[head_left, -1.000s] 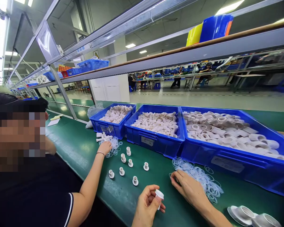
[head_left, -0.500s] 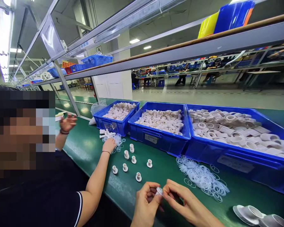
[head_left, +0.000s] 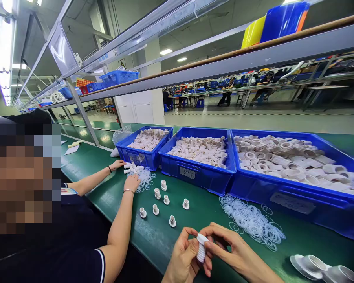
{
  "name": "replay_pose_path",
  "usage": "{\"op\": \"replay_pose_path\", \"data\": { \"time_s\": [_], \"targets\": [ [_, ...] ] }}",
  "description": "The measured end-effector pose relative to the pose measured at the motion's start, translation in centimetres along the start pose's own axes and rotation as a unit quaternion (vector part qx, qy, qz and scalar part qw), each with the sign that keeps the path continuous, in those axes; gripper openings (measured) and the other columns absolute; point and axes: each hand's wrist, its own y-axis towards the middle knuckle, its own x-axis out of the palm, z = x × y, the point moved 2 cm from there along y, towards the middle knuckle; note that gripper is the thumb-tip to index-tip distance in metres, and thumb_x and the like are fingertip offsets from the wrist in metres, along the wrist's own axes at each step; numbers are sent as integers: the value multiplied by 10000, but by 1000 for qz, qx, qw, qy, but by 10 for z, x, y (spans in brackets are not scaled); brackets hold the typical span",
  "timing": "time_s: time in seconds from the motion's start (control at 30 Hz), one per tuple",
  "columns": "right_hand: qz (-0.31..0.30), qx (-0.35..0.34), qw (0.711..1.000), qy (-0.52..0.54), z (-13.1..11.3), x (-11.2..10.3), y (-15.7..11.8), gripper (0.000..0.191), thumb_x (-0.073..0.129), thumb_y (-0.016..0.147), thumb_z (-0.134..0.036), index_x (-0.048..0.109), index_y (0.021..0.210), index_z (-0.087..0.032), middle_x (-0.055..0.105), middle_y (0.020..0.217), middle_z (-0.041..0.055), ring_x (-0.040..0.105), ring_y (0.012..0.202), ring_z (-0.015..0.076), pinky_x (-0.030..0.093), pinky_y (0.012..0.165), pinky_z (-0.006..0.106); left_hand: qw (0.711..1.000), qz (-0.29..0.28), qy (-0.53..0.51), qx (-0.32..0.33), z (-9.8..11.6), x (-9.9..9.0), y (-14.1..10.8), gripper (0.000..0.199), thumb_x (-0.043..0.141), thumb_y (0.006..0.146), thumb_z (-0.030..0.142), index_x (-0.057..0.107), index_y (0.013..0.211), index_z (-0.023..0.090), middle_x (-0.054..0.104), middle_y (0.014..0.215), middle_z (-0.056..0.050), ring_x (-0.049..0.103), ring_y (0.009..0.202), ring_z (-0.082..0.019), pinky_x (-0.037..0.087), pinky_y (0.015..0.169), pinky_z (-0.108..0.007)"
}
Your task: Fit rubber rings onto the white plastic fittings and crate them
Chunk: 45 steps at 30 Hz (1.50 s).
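Observation:
Near the bench's front edge, my left hand (head_left: 183, 257) is closed around a white plastic fitting (head_left: 200, 253) with a ribbed body and a flat round flange on top. The fingertips of my right hand (head_left: 228, 245) pinch the flange from the right side. Part of the ribbed body is covered by my left fingers. Beyond my right hand lies a loose pile of thin, clear rings (head_left: 250, 222). Several small white flanged fittings (head_left: 186, 204) stand on the green bench (head_left: 153, 239) ahead of my left hand. Larger flanged fittings (head_left: 312, 265) sit at the lower right.
Three blue bins, left (head_left: 150, 157), middle (head_left: 200, 179) and right (head_left: 321, 200), hold white tubular parts. At the left, a co-worker's hands (head_left: 132, 182) touch white pieces and another ring pile (head_left: 145, 181). A shelf (head_left: 206, 68) crosses above the bins.
The fitting between my hands has turned so its flange and ribs show; it was mostly hidden before. The co-worker's raised hand has come down to the white pieces on the bench.

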Motion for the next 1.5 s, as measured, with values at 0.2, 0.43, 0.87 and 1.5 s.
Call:
{"op": "replay_pose_path", "data": {
  "time_s": [0.2,0.43,0.87,1.5],
  "targets": [
    [13,-13,1000,-17,-4,-6,-3,424,525,906,-629,737,900,-262,635,799,24,566,732,189,447,651,280,994,-39,-73,-66,7,9,-4,461,800,738,450,461,930,203,643,662,4,501,421,-46,266,337,-140],
    [45,-51,997,-37,12,-4,2,420,502,912,-616,711,793,-271,629,748,25,571,665,186,472,604,272,990,-98,-5,-99,29,18,-9,441,751,765,514,459,863,199,609,675,0,483,431,-46,250,383,-160],
    [111,-33,987,-112,39,-32,-4,387,438,949,-595,652,881,-279,664,762,19,594,652,195,450,549,272,636,277,712,110,226,-65,68,256,601,903,370,623,1050,162,627,1165,-87,584,1102,-235,481,978,-471],
    [159,-63,970,-170,25,-71,52,364,475,928,-588,659,921,-274,706,791,3,620,642,192,466,566,272,592,325,668,313,344,32,115,707,435,963,396,115,1508,79,738,1014,-126,641,1033,-289,429,929,-405]
  ]
}}
